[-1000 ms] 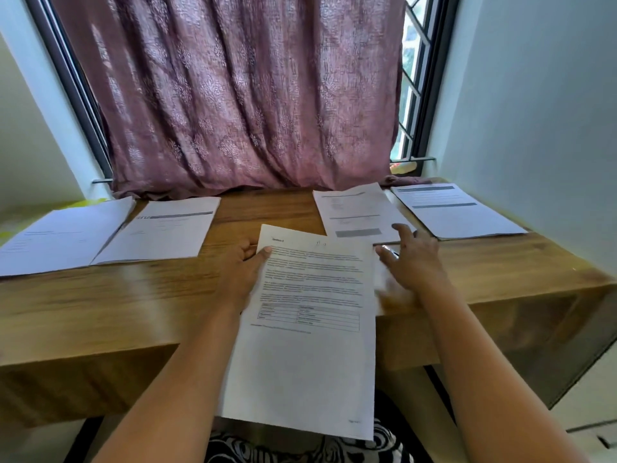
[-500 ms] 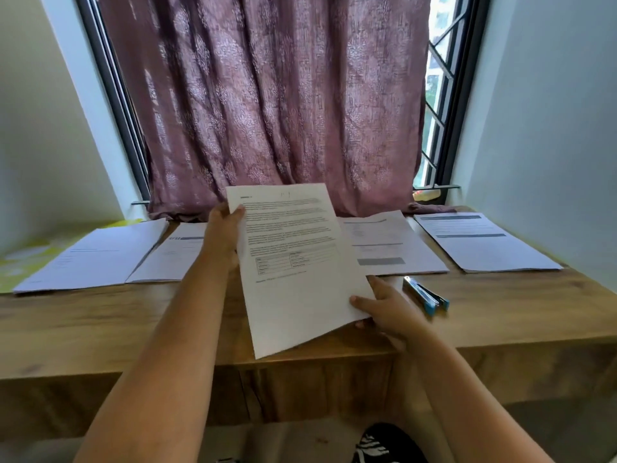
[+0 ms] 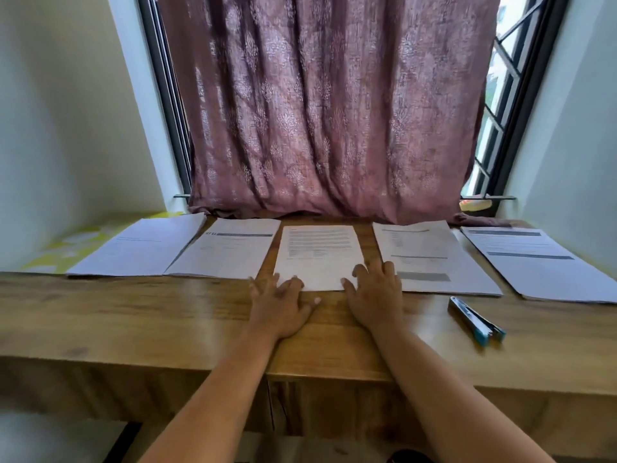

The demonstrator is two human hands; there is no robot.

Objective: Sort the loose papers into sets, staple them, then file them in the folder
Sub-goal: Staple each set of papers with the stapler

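Several sets of white printed paper lie in a row along the back of the wooden table [image 3: 133, 315]. The middle sheet [image 3: 319, 252] lies flat between its neighbours. My left hand [image 3: 280, 305] rests flat with straight fingers touching that sheet's near left corner. My right hand [image 3: 375, 295] lies flat on its near right corner. Left of it lie one set [image 3: 230, 248] with a dark header bar and another set [image 3: 140, 248] at the far left. To the right lie a set [image 3: 430, 255] and a far-right set [image 3: 534, 259]. A blue stapler [image 3: 475, 320] lies on the table right of my right hand.
A mauve patterned curtain [image 3: 317, 111] hangs behind the table over a barred window [image 3: 500, 95]. White walls close in on both sides. A yellow patterned surface [image 3: 63, 248] shows at the far left beside the table.
I held the middle sheet up in both hands; it now lies flat on the table between the sets, and both hands have flattened onto its near edge.
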